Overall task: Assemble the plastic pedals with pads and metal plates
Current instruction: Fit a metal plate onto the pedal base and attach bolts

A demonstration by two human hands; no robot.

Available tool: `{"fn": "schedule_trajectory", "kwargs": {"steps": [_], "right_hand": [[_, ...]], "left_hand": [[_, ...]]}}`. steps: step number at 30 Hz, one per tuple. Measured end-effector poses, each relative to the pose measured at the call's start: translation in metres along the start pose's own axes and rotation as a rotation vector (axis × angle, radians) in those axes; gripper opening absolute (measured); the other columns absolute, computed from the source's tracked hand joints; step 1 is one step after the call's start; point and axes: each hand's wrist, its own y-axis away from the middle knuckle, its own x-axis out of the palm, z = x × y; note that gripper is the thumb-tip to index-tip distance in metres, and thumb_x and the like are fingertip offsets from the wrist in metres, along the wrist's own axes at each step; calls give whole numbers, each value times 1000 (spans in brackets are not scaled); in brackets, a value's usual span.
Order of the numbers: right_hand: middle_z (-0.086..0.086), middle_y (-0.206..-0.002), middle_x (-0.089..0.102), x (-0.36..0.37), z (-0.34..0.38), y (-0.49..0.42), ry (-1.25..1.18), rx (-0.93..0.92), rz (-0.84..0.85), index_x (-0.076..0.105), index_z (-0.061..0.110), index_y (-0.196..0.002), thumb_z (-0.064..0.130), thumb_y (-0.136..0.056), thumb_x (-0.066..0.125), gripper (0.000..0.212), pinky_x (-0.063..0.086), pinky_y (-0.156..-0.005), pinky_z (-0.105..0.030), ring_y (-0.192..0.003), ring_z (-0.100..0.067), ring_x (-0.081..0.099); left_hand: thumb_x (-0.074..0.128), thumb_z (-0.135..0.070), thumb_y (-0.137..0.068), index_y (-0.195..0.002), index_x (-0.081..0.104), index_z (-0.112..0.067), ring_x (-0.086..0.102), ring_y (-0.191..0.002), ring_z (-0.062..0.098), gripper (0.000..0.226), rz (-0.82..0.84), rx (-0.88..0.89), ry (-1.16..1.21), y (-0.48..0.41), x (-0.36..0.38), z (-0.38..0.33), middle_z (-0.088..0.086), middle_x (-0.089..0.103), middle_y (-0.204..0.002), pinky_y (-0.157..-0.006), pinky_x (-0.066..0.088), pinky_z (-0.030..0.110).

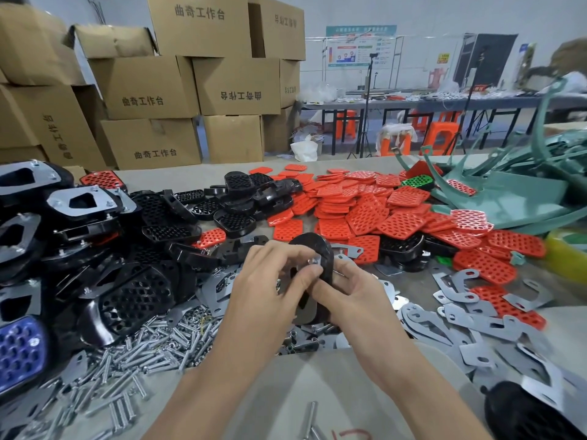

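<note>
A black plastic pedal stands nearly on edge above the table's middle, held between both hands. My left hand curls over its left side, thumb and fingers pinching at a small silver nut or bolt end on the pedal. My right hand grips the pedal's lower right edge from below. Red perforated pads lie heaped behind it. Grey metal plates spread to the right. Silver bolts are piled at the left front. Loose black pedals lie to the left.
Finished pedals with metal plates stack at far left, beside a blue pad. Green plastic parts crowd the right rear. Cardboard boxes rise behind the table. A yellow tape roll sits at right.
</note>
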Motion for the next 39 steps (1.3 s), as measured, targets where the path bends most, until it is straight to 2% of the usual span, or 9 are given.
{"fn": "schedule_trajectory", "kwargs": {"steps": [5,10,14,18,22,25,27,31,39], "right_hand": [[-1,-104,80,1,1,0,25,-4,11,68,20,-115,14,-98,68,17,55,-74,-16,-98,-14,76],[-6,-107,79,0,-3,-3,-50,10,-3,76,21,-107,9,-99,66,18,63,-79,-35,-100,-26,76],[-3,-110,79,0,-4,-3,-37,-7,19,77,32,-104,22,-92,73,16,61,-91,-44,-104,-24,75],[-4,-107,79,0,-5,-4,-6,7,57,76,28,-106,16,-96,69,17,59,-85,-35,-101,-21,75],[-8,-109,79,2,-7,-4,-64,73,19,77,19,-109,19,-89,70,21,58,-87,-50,-98,-27,75],[-8,-103,80,0,-6,-7,-165,107,-59,76,12,-109,6,-96,65,18,62,-66,-40,-84,-22,76],[-10,-104,79,-2,-5,-10,-246,140,-126,72,6,-112,4,-96,61,19,62,-63,-36,-83,-21,76],[-16,-112,77,-4,-3,-12,-315,169,-187,69,-1,-116,2,-96,61,22,64,-67,-39,-88,-24,76],[-19,-115,75,-2,0,-7,-261,203,-209,67,-3,-120,1,-98,60,23,61,-85,-53,-95,-29,73]], "left_hand": [[67,-6,-93,-94,74,-25,50,-101,2,19,23,106,-69,-4,-3,1,-19,64,-98,-88,34,6],[60,-9,-93,-127,61,-34,51,-122,3,41,29,79,15,-2,-4,0,-28,57,-121,-98,35,7],[73,-32,-88,-109,65,-33,52,-121,8,23,-6,5,12,-6,-7,3,-22,58,-118,-97,37,14],[66,-7,-93,-97,75,-21,49,-113,7,17,70,130,-103,-9,-8,5,-14,64,-111,-99,39,24],[47,6,-96,-128,64,-31,41,-134,5,52,107,174,-61,-8,-27,1,-15,51,-142,-110,33,20],[50,-5,-101,-118,60,-44,56,-104,-8,44,69,-21,-10,-10,-56,5,-25,61,-118,-83,44,7],[53,-17,-102,-106,63,-41,58,-82,-10,26,270,-121,-162,-8,-72,12,-24,66,-99,-70,47,10],[46,-37,-104,-121,61,-38,55,-110,-1,22,731,-76,-639,9,-75,20,-23,58,-115,-95,48,29],[39,-35,-107,-122,55,-31,57,-105,18,22,742,130,-969,14,-49,19,-8,50,-116,-66,36,33]]}}
